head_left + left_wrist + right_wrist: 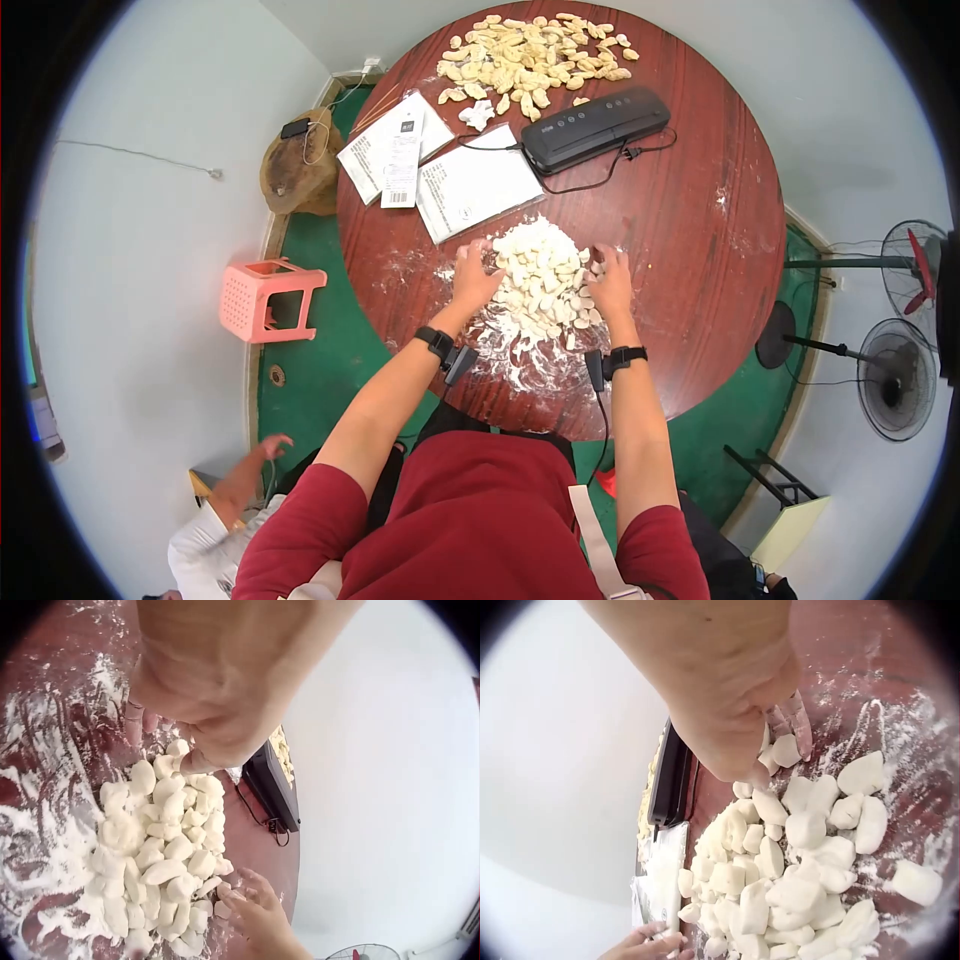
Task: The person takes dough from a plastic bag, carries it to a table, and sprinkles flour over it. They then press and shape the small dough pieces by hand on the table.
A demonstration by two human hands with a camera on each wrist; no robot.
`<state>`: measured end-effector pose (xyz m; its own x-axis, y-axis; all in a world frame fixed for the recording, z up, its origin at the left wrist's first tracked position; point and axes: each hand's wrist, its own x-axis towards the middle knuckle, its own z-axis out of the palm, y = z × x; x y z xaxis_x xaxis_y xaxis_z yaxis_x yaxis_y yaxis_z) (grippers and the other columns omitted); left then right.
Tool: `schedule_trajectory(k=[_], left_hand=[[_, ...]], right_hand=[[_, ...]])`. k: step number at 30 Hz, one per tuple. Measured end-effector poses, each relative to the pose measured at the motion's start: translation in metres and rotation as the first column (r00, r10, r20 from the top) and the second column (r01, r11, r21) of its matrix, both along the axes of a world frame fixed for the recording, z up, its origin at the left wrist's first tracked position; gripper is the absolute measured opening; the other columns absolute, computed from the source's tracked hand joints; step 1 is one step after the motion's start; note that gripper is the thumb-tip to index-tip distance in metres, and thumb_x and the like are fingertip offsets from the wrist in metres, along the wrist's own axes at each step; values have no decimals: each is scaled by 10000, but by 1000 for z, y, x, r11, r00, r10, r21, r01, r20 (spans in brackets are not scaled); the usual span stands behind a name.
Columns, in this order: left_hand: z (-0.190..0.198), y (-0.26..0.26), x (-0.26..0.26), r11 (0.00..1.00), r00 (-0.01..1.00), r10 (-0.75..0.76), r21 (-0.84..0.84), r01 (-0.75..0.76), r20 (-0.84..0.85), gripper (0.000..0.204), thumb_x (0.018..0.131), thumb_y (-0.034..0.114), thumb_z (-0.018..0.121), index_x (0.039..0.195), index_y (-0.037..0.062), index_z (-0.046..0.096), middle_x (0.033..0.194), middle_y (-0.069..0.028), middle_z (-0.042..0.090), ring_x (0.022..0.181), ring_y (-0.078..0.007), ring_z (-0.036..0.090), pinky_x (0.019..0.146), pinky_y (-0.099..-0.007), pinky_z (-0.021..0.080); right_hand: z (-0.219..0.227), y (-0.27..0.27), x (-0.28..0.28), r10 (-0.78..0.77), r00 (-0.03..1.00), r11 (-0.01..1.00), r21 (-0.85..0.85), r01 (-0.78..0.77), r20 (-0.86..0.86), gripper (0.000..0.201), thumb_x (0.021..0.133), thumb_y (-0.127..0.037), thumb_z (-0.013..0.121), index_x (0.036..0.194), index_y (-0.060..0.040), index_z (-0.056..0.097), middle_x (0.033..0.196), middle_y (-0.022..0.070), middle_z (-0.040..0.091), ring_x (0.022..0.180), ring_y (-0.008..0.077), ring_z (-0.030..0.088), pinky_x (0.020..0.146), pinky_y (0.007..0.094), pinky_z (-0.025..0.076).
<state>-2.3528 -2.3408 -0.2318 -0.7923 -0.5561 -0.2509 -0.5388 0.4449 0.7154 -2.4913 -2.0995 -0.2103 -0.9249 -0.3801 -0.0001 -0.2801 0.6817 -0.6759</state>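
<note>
A heap of small floured dough pieces (541, 278) lies on the round dark-red table (690, 270). At its left side my left hand (477, 277) has its fingers spread loosely, the thumb toward the heap. My right hand (612, 284) rests at the opposite side, fingers slightly bent around the heap's edge. From the left wrist, the thumb tip of that hand shows right at the white dough lumps (166, 847). In the right wrist view, a few loose lumps (785, 751) lie beside the right fingers (801, 727). Neither hand grips a piece.
Loose flour (520, 365) coats the tabletop near me. Beyond the heap lie white packets (480, 185), a printed slip (402, 165) and a black corded appliance (597, 128). Yellowish shaped pieces (530, 60) cover the far edge. Another person's arm (240, 485) is at lower left.
</note>
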Motion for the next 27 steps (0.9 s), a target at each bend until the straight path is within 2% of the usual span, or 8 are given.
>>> schedule_trajectory(k=[3,6,10,14,18,22,25,27], left_hand=[[9,3,-15,982,974,-186,-41,183,-125,681,678,123,756,1321,156,535,1286,-197,465,1145,-415,509,995,-482,437],[5,8,-21,959,960,-279,30,280,-35,658,668,97,738,1293,192,557,1310,-192,453,1155,-430,498,990,-491,438],[19,14,-12,923,909,-380,3,386,-171,417,669,34,717,1053,169,626,1243,-155,462,1134,-408,498,952,-473,441],[22,11,6,934,913,-353,-12,358,-204,300,709,37,728,968,130,608,1197,-131,490,1151,-384,483,971,-470,414],[10,2,23,958,936,-280,7,288,-214,253,735,29,714,951,97,599,1125,-122,517,1072,-331,534,895,-405,456],[7,-3,32,977,951,-205,8,212,-231,329,745,17,711,1035,82,570,1046,-123,508,972,-295,545,855,-351,471],[9,0,34,975,961,-216,14,222,-175,537,718,69,770,1209,93,555,1157,-144,515,1067,-328,544,923,-391,468],[19,2,32,964,953,-262,7,266,-153,721,681,109,816,1341,126,526,1299,-153,491,1173,-356,522,984,-440,445]], right_hand=[[-7,-17,-2,71,997,993,93,-73,28,441,718,15,692,1133,-105,601,1139,148,556,1063,381,563,910,440,482],[-8,-28,-1,138,988,982,119,-146,72,417,682,79,597,1056,-104,615,1099,141,572,1050,389,558,898,436,477],[-7,-23,7,256,965,965,51,-259,61,317,659,65,610,938,-86,589,1042,124,600,1020,383,561,870,432,457],[-9,-9,4,139,984,975,160,-156,113,186,724,4,654,886,-75,609,951,127,624,1028,357,576,870,431,460],[15,-26,3,-33,989,937,350,-21,147,190,833,-117,655,1017,-120,609,1135,111,589,1091,354,549,907,510,455],[23,-67,-4,9,999,815,578,-28,37,399,842,-328,696,1184,-148,596,1296,110,497,1184,354,509,913,618,419],[28,-92,-2,149,987,935,314,-163,68,564,785,-450,747,1249,-168,593,1279,122,497,1223,357,483,955,611,398],[47,-100,6,220,970,870,429,-243,102,624,758,-489,760,1272,-178,587,1265,124,498,1227,350,480,971,603,393]])
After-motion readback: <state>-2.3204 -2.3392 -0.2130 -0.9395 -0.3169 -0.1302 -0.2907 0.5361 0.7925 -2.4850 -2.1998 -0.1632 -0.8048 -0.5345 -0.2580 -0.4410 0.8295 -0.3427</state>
